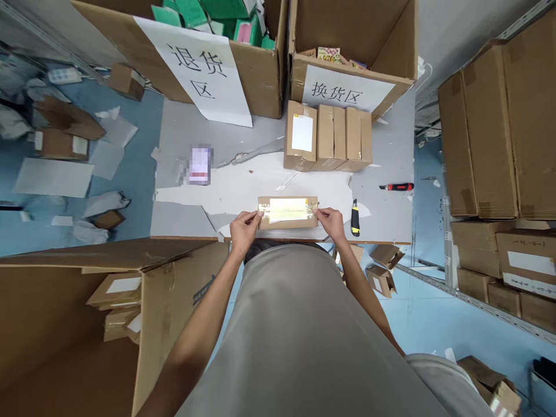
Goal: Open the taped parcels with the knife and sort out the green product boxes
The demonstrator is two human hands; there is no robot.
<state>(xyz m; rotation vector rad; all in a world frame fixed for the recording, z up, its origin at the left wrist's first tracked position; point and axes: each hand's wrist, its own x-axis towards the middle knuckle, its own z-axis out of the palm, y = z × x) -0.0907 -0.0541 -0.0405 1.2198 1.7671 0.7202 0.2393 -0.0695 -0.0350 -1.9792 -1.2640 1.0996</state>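
A small cardboard box [263,223] lies near the front edge of the table, its long side running left to right. On its top is a bright label [288,209], with shiny clear tape across it towards both ends. My left hand [244,231] is closed, thumb and fingers pinched at the box's left end. At the right end my right hand [332,224] pinches in the same way. Whether the fingertips hold tape or only cardboard I cannot tell. Right of that hand lies a yellow and black utility knife [355,218].
Three closed boxes [332,139] stand in a row behind. Beyond are two large open cartons, one with green packs [191,13], one with small packs [329,54]. A red utility knife [399,187] lies at right. An open carton [163,324] stands at lower left.
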